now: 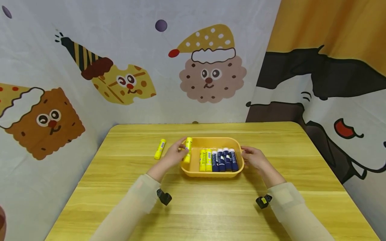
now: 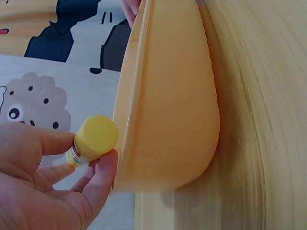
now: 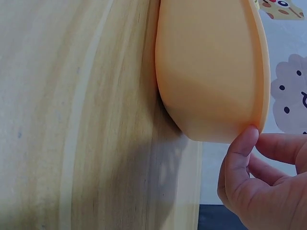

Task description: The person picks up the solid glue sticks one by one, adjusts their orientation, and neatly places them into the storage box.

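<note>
My left hand [image 1: 172,155] pinches a yellow glue stick [image 1: 188,151] between thumb and fingers, over the left rim of an orange plastic tray [image 1: 211,174]. In the left wrist view the round yellow end of this glue stick [image 2: 98,135] faces the camera, beside the tray's rim. At the tray's right end, my right hand [image 1: 255,158] grips the rim; the right wrist view shows the thumb on the tray's outer wall [image 3: 216,81]. Inside the tray, two yellow glue sticks [image 1: 205,160] lie side by side with several navy glue sticks [image 1: 224,161] with white caps.
Another yellow glue stick [image 1: 160,149] lies on the wooden table [image 1: 199,207], left of my left hand. A cloth with cartoon prints [image 1: 208,80] hangs behind the table's back edge.
</note>
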